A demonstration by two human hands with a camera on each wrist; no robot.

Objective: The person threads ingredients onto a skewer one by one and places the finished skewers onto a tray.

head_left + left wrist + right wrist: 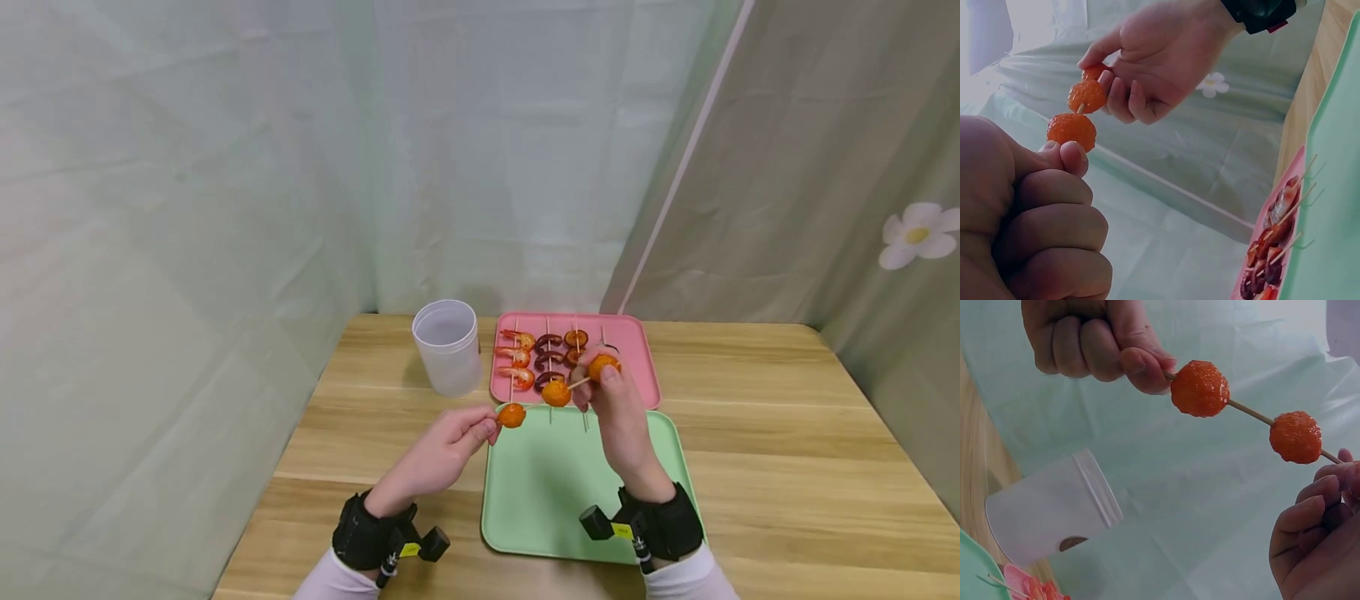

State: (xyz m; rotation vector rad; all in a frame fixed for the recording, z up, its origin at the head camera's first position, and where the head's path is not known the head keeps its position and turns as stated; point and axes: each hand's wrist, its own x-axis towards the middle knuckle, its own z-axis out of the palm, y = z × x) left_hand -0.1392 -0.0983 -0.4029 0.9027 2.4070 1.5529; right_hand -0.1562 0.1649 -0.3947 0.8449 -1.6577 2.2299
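Note:
Between my two hands a skewer (1250, 412) of orange balls is held up over the green tray (547, 500). My left hand (442, 450) pinches one end of the stick between thumb and forefinger, its other fingers curled. Right beside that grip sits the first ball (1200, 389), and a second ball (1295, 437) is spaced further along the stick. At the opposite end my right hand (624, 421) pinches the third ball (603, 367) with thumb and fingertips. In the head view the stick slopes upward to the right.
Behind the green tray lies a pink tray (637, 358) with skewers of shrimp (514, 357), dark curled pieces (549, 360) and round brown slices (576, 338), partly hidden by my right hand. A translucent cup (450, 358) stands left of it. Curtains (525, 167) enclose the wooden table (787, 458).

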